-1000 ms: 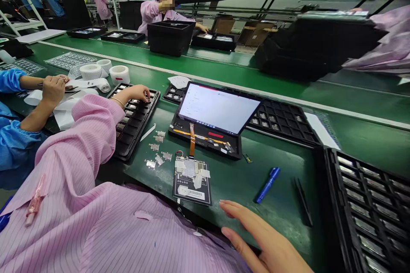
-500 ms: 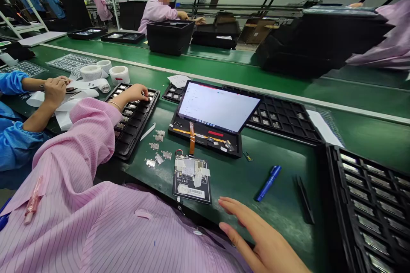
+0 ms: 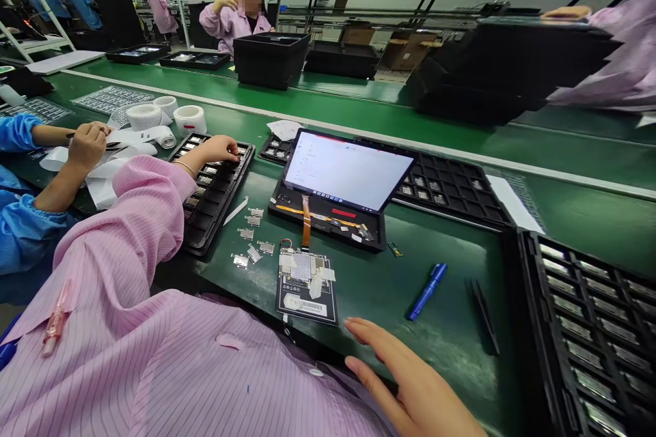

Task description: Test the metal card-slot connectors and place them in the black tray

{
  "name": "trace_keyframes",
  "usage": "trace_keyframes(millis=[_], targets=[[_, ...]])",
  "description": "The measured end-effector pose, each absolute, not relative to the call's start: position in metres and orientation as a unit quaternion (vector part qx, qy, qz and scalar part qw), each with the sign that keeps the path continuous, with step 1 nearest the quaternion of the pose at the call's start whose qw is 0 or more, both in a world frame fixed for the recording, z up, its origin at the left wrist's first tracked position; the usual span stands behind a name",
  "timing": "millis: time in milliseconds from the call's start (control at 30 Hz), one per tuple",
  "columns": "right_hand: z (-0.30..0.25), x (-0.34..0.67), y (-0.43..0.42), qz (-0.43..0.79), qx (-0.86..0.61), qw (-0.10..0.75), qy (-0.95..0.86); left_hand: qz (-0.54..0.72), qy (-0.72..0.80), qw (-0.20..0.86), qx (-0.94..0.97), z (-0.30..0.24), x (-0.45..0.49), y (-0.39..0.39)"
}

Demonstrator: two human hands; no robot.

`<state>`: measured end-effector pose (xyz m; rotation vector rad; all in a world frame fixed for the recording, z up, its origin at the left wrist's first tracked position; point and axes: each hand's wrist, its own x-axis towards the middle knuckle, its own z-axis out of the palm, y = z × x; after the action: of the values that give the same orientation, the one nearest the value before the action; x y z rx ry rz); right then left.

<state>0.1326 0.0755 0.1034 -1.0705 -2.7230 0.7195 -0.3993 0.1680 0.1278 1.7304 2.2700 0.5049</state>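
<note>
My left hand (image 3: 220, 148) reaches over a black compartment tray (image 3: 203, 235). Its fingers are pinched at a slot near the far right corner, and whatever lies between them is hidden. Small metal-cased circuit boards (image 3: 253, 254) lie loose on the bench beside that tray. Resting at the front edge, my right hand (image 3: 410, 379) is open and holds nothing. Just left of its fingertips lies a black battery-like pack with a board attached (image 3: 307, 287). An orange ribbon cable (image 3: 306, 222) runs from it to a lit screen (image 3: 351, 167) propped on a black holder.
A blue marker (image 3: 428, 291) and black tweezers (image 3: 484, 317) lie on the right. Further trays of boards (image 3: 589, 334) stand at far right and behind the screen. White tape rolls (image 3: 189, 121) and a co-worker's hands (image 3: 88, 145) are at left. A black bin (image 3: 271, 60) stands opposite.
The co-worker across the bench has turned and raised a hand near the head. My left hand stays at its slot. The view has shifted slightly; my right hand remains open.
</note>
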Motion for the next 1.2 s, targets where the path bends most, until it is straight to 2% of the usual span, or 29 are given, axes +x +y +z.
trace_keyframes(millis=[467,900,1200], targets=[[0.100,0.129,0.075,0.240,-0.355,0.048,-0.902,0.206,0.764,0.098,0.603,0.120,-0.402,0.167],[0.091,0.136,0.077,0.231,-0.343,0.069,-0.908,0.134,0.778,0.049,0.611,0.115,-0.398,0.173],[0.082,0.136,0.078,0.236,-0.346,0.075,-0.905,0.138,0.773,0.010,0.619,0.109,-0.391,0.172]])
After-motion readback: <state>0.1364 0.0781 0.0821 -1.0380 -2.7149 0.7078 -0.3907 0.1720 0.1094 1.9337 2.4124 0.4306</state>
